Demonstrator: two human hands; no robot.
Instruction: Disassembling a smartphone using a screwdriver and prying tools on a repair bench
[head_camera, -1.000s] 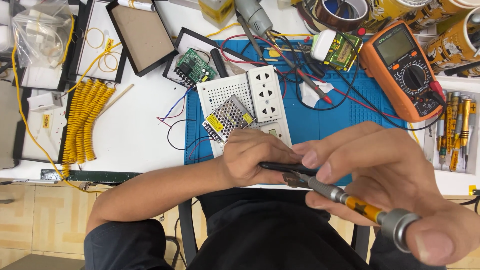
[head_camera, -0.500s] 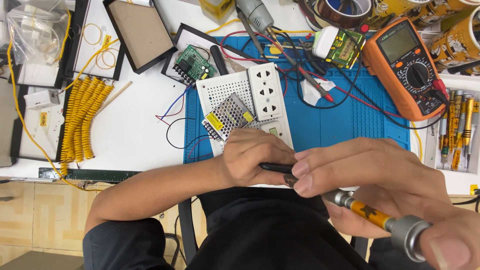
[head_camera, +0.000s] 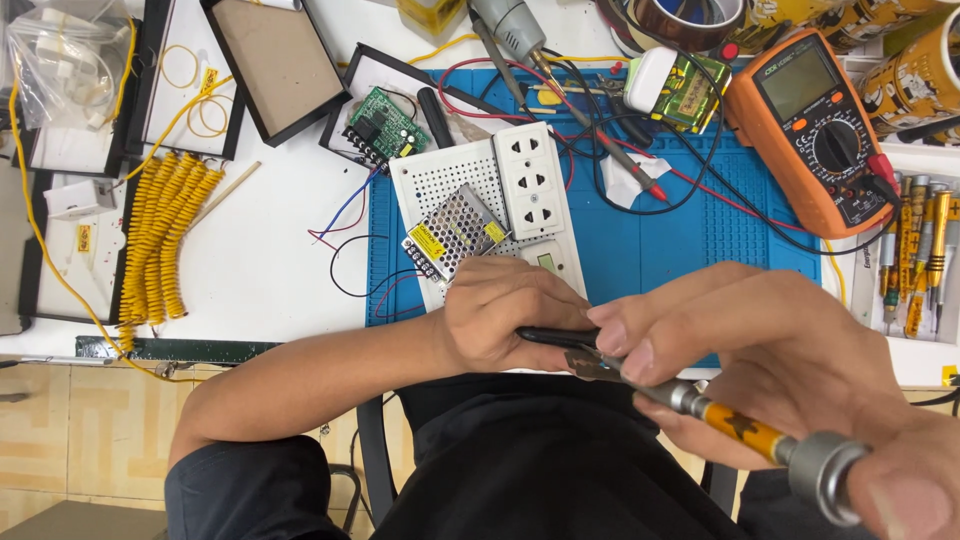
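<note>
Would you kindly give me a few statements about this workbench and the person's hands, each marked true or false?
1. The right hand holds a screwdriver with a yellow handle. True.
2. The left hand lies flat and empty on the bench. False: it grips a slim black part that meets the screwdriver's tip.
3. An orange multimeter lies at the right of the blue mat. True.
4. The yellow coiled cords lie on the blue mat. False: they lie on the white bench top, left of the mat.
5. A white socket strip lies beyond the left hand. True.
</note>
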